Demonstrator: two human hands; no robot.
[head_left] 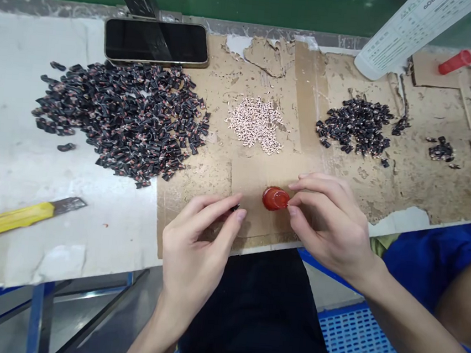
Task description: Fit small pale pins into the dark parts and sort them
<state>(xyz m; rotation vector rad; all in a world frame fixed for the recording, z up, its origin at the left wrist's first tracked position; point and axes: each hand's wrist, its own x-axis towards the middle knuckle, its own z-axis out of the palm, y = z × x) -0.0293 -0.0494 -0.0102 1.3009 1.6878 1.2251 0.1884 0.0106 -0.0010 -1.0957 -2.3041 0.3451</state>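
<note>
The right hand (327, 218) grasps a small red cap (275, 198) between thumb and fingertips, resting it on the worn cardboard sheet (406, 176) near the front edge of the white table (5, 149). The grip is light and sits at the rim, which seems to leave the cap's open side free. Just beside it, the left hand (198, 239) pinches a small dark piece (235, 207) between thumb and forefinger. Only its tip shows past the nails, so its shape cannot be made out. The two hands sit close together with their fingertips turned toward each other, probably because parts this small are easier to control that way. The stock lies in an arc behind them, sorted by kind: a large heap of dark pieces (120, 113) to the left, a patch of pale bits (256, 123) straight ahead and a smaller dark heap (354, 131) to the right (each looks placed for a short reach). A phone (157, 41) lies face up behind the large heap, and a yellow knife (6, 220) lies well apart on the left. A white bottle (403, 32) lies on its side at the far right.
</note>
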